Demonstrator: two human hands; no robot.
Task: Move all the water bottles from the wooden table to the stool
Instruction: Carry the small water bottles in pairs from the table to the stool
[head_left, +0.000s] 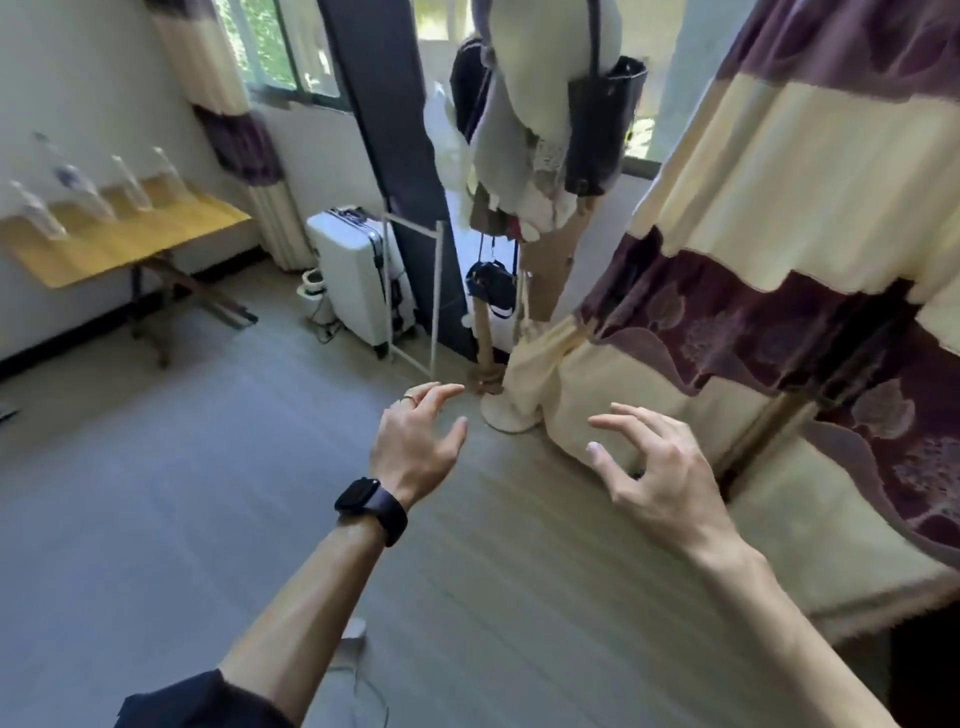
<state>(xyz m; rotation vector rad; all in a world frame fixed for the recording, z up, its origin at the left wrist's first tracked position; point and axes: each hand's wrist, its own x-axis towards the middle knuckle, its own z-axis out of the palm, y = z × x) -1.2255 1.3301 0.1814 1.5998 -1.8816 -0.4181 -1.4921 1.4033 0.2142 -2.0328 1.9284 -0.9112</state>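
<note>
Several clear water bottles (130, 182) stand on the wooden table (171, 228) at the far left against the wall; motion blur smears them. My left hand (415, 447), with a black watch on the wrist, hangs over the floor in the middle of the view, fingers loosely spread and holding nothing. My right hand (654, 467) is beside it to the right, fingers loosely curled and empty. Both hands are far from the table. No stool is in view.
A white suitcase (358, 275) stands by a dark pillar. A coat stand (540, 218) with bags and clothes is ahead. Cream and purple curtains (779, 260) fill the right side. A white cable (358, 670) lies on the grey floor near my left arm.
</note>
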